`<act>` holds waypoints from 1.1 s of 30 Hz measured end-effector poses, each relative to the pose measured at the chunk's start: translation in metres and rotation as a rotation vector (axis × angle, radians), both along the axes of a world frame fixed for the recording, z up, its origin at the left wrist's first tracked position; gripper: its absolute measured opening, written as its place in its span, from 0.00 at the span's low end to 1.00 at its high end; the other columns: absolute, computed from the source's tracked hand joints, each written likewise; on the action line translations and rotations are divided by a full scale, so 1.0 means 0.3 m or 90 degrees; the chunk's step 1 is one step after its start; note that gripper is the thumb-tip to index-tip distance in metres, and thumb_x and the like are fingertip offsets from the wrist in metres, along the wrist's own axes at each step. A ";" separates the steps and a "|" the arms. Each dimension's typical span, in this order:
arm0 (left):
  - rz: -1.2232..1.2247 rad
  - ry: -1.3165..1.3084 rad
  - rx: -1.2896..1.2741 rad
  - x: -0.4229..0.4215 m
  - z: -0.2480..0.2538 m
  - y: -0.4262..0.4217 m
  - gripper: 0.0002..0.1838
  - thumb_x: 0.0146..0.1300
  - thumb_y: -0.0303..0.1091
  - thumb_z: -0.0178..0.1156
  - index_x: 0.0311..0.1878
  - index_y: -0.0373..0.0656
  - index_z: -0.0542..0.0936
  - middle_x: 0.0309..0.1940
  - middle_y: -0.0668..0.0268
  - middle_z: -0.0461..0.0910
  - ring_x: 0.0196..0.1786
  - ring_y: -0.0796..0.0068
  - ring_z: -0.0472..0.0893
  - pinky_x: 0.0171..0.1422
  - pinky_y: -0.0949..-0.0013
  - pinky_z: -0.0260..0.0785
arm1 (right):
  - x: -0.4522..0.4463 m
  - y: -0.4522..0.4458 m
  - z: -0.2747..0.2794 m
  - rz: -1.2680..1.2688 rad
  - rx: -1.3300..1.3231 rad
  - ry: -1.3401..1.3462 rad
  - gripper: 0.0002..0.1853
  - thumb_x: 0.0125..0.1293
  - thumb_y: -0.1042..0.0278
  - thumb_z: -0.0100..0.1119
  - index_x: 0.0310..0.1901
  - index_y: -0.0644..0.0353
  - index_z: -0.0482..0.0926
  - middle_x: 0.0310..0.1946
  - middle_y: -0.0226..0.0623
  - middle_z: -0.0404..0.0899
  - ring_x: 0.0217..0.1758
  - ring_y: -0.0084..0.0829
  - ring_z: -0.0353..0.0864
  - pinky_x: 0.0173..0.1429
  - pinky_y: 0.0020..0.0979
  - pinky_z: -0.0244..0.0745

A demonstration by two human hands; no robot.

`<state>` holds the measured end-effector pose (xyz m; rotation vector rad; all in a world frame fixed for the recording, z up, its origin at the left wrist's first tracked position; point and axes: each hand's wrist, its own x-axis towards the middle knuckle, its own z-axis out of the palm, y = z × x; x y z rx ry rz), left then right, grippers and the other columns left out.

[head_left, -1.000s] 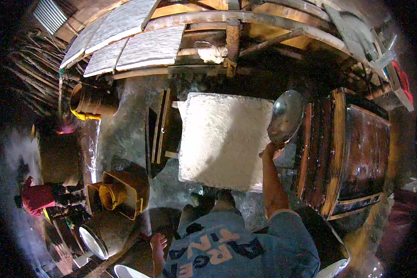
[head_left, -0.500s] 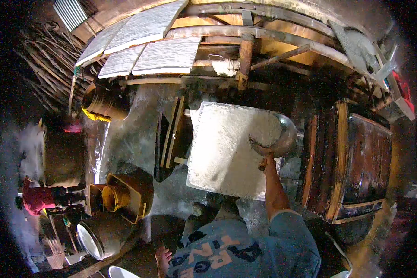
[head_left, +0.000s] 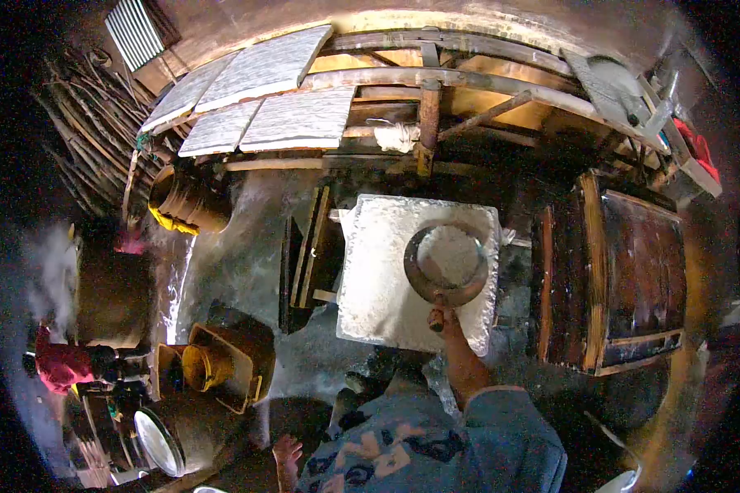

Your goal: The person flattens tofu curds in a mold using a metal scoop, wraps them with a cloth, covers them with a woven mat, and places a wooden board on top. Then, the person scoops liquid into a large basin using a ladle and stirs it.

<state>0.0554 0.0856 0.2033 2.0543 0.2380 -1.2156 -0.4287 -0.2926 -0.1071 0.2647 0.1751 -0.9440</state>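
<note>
My right hand (head_left: 447,324) is closed around the short handle of a wide, round metal ladle (head_left: 419,281), shaped like a shallow pan. It lies over the right part of a square bed of white, lumpy material (head_left: 370,279), its middle white like the surface around it. Whether that white is inside the bowl or a reflection, I cannot tell. Low in the view, by my shirt, my left hand (head_left: 287,452) hangs with nothing in it and its fingers somewhat apart.
Stacked dark wooden frames (head_left: 625,271) stand on the right. White slabs (head_left: 292,119) lie on a timber rack at the back. To the left are a yellow tub (head_left: 255,370), a barrel (head_left: 189,197) and a person in a red top (head_left: 53,361) near steam.
My right hand has moved the ladle left, from the right edge of the white bed farther onto it. The ladle's round face now shows more fully. My left hand stays low.
</note>
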 end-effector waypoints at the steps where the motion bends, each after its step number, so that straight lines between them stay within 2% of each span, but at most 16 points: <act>1: -0.019 0.001 -0.007 0.010 -0.012 -0.005 0.23 0.56 0.43 0.60 0.54 0.49 0.70 0.40 0.62 0.78 0.35 0.67 0.80 0.33 0.64 0.72 | 0.017 0.026 -0.062 -0.010 -0.011 0.045 0.12 0.59 0.63 0.57 0.41 0.55 0.69 0.23 0.31 0.68 0.27 0.30 0.72 0.32 0.35 0.69; 3: -0.028 0.010 -0.014 0.030 -0.034 -0.010 0.23 0.56 0.43 0.60 0.54 0.49 0.70 0.40 0.62 0.78 0.35 0.67 0.80 0.33 0.63 0.72 | 0.042 0.072 -0.183 -0.024 -0.033 0.120 0.13 0.59 0.66 0.57 0.45 0.55 0.70 0.23 0.31 0.68 0.28 0.31 0.73 0.34 0.36 0.70; 6: -0.041 0.032 -0.025 0.072 -0.081 0.003 0.22 0.56 0.44 0.60 0.53 0.49 0.71 0.40 0.62 0.78 0.35 0.67 0.80 0.33 0.63 0.72 | 0.139 0.091 0.155 -0.076 0.060 0.295 0.11 0.59 0.64 0.57 0.43 0.56 0.71 0.21 0.29 0.69 0.25 0.32 0.73 0.35 0.37 0.71; 9: -0.054 0.053 -0.039 0.115 -0.129 0.009 0.22 0.56 0.44 0.59 0.53 0.49 0.71 0.40 0.62 0.78 0.35 0.66 0.80 0.34 0.63 0.72 | 0.143 0.146 -0.074 -0.104 0.015 0.349 0.10 0.58 0.67 0.58 0.39 0.59 0.72 0.21 0.30 0.71 0.24 0.32 0.73 0.31 0.38 0.71; 12: -0.062 0.072 -0.051 0.173 -0.175 0.041 0.21 0.56 0.44 0.59 0.52 0.49 0.71 0.39 0.62 0.78 0.35 0.66 0.80 0.34 0.63 0.72 | 0.202 0.200 0.218 -0.091 -0.102 0.450 0.19 0.59 0.47 0.54 0.40 0.56 0.74 0.12 0.25 0.64 0.11 0.21 0.55 0.15 0.26 0.56; 13: -0.065 0.078 -0.054 0.195 -0.190 0.050 0.21 0.56 0.44 0.59 0.52 0.49 0.71 0.39 0.63 0.78 0.35 0.66 0.80 0.34 0.62 0.72 | 0.197 0.217 0.281 -0.083 -0.104 0.488 0.19 0.59 0.48 0.53 0.40 0.56 0.74 0.12 0.25 0.63 0.11 0.22 0.55 0.15 0.26 0.56; 18: -0.081 0.115 -0.059 0.299 -0.273 0.084 0.20 0.57 0.44 0.59 0.51 0.49 0.71 0.39 0.63 0.78 0.35 0.66 0.80 0.35 0.62 0.72 | 0.115 0.230 0.356 -0.067 0.012 0.679 0.18 0.59 0.49 0.53 0.39 0.56 0.73 0.12 0.26 0.63 0.11 0.23 0.56 0.15 0.28 0.57; 23: -0.121 0.134 -0.064 0.399 -0.306 -0.010 0.20 0.57 0.44 0.59 0.50 0.49 0.72 0.38 0.63 0.78 0.35 0.65 0.80 0.35 0.61 0.72 | 0.023 0.166 0.482 -0.174 0.111 0.880 0.16 0.59 0.51 0.53 0.38 0.56 0.73 0.12 0.27 0.63 0.11 0.25 0.57 0.15 0.29 0.57; 27: -0.151 0.129 -0.081 0.440 -0.303 -0.136 0.19 0.57 0.45 0.58 0.50 0.48 0.72 0.38 0.63 0.78 0.35 0.65 0.80 0.36 0.61 0.72 | -0.056 0.120 0.533 -0.277 0.169 0.961 0.15 0.60 0.52 0.53 0.37 0.56 0.72 0.12 0.28 0.63 0.11 0.27 0.57 0.15 0.30 0.58; 33: -0.148 0.098 -0.104 0.396 -0.249 -0.253 0.18 0.57 0.45 0.58 0.49 0.48 0.72 0.37 0.63 0.78 0.35 0.65 0.80 0.36 0.60 0.72 | -0.207 0.009 0.493 -0.349 0.217 0.950 0.14 0.60 0.54 0.53 0.35 0.56 0.72 0.13 0.29 0.63 0.11 0.29 0.59 0.16 0.32 0.58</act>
